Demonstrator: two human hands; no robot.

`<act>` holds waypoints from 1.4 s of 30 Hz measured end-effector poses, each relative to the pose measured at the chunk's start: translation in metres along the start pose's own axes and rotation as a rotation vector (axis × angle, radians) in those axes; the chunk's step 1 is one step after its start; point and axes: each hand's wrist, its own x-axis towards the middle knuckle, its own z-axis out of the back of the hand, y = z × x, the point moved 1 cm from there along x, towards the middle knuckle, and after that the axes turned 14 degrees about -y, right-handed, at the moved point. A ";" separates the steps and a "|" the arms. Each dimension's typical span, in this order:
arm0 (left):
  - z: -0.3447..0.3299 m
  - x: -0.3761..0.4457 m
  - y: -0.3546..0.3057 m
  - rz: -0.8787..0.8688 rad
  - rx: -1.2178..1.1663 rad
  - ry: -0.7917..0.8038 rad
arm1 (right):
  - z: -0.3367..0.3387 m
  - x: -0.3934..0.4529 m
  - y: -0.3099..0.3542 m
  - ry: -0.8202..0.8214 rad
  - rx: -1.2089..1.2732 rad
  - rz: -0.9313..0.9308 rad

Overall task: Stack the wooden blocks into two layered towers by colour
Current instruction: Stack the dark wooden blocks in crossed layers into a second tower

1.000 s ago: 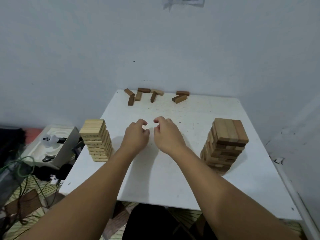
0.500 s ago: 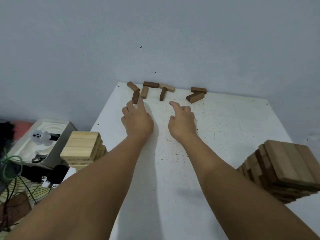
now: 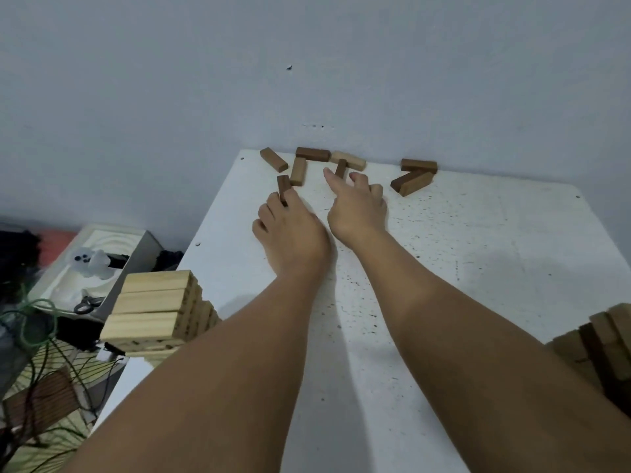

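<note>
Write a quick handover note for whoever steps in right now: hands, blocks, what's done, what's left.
Left hand: fingers pinch a dark block at the far end of the table.
Right hand: holds nothing, index finger stretched toward a dark block beside it.
Light tower stands at the near left edge; dark tower at the near right, partly out of view.
Loose blocks lie along the far edge by the wall, dark and light mixed.
Left: move each loose block onto the tower of its colour.
</note>
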 end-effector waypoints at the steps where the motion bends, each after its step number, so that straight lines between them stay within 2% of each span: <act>1: 0.001 0.000 0.001 0.001 -0.001 -0.004 | -0.002 0.002 0.002 0.000 -0.015 -0.001; 4: 0.002 0.000 -0.001 0.004 0.016 -0.011 | -0.006 0.004 0.001 -0.066 -0.005 -0.023; 9: 0.003 0.002 -0.003 0.050 0.023 -0.022 | -0.007 -0.007 0.003 -0.240 0.140 -0.071; 11: 0.002 0.003 -0.004 0.051 0.020 -0.012 | -0.010 -0.011 0.003 -0.255 0.209 -0.086; 17: -0.002 0.006 -0.001 0.010 0.038 0.082 | -0.006 0.001 0.006 -0.093 0.268 -0.129; 21: -0.001 0.008 0.000 0.093 -0.004 0.110 | -0.003 0.011 0.017 -0.004 0.263 -0.118; 27: 0.003 0.008 0.001 0.140 -0.019 0.124 | 0.002 0.024 0.029 0.188 0.101 -0.023; 30: 0.002 0.009 0.000 0.122 -0.004 0.136 | 0.002 0.023 0.029 0.182 0.043 0.008; 37: -0.002 0.009 0.001 0.059 0.023 0.149 | 0.007 -0.009 0.014 0.069 0.118 -0.069; 42: 0.005 0.008 -0.001 0.028 0.055 0.184 | 0.015 -0.039 -0.001 0.055 0.117 -0.091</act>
